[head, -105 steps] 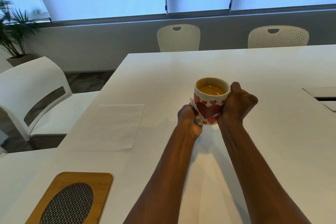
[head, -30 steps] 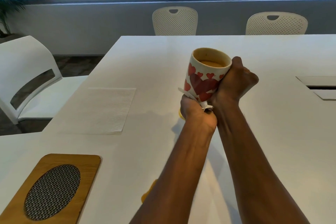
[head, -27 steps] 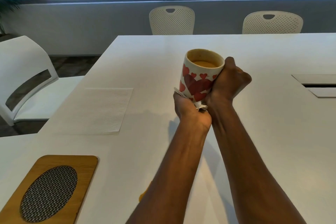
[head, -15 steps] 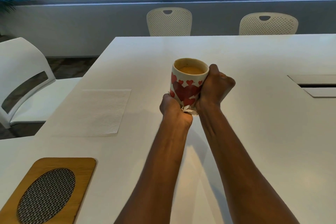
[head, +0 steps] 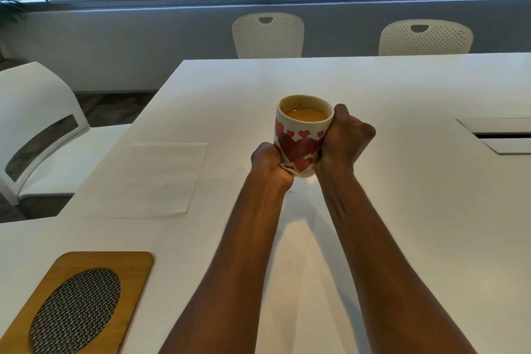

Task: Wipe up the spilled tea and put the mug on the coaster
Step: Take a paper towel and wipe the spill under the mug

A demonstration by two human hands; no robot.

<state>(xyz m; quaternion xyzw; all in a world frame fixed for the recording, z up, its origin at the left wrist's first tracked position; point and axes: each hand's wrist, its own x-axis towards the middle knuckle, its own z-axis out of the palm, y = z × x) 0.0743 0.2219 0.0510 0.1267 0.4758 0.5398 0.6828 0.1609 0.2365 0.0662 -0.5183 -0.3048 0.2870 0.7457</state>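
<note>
A white mug (head: 301, 149) with red hearts, holding orange-brown tea (head: 306, 115), stands upright at the middle of the white table (head: 402, 210). My right hand (head: 343, 141) is wrapped around its right side. My left hand (head: 268, 167) presses a crumpled white tissue (head: 287, 169) against the mug's lower left edge. Whether the mug's base touches the table I cannot tell. The wooden coaster (head: 135, 267) with an oval metal mesh inset lies at the near left, apart from both hands. My arms hide the table surface below the mug.
A flat white paper napkin (head: 161, 178) lies left of the mug. A recessed cable hatch (head: 500, 135) is at the table's right. One white chair (head: 34, 112) stands at the left side and two perforated chairs (head: 268, 36) (head: 425, 37) stand at the far edge.
The mug was raised and tilted a second ago, with my left hand under its base. It has come down and stands upright, and my left hand sits at its lower left side.
</note>
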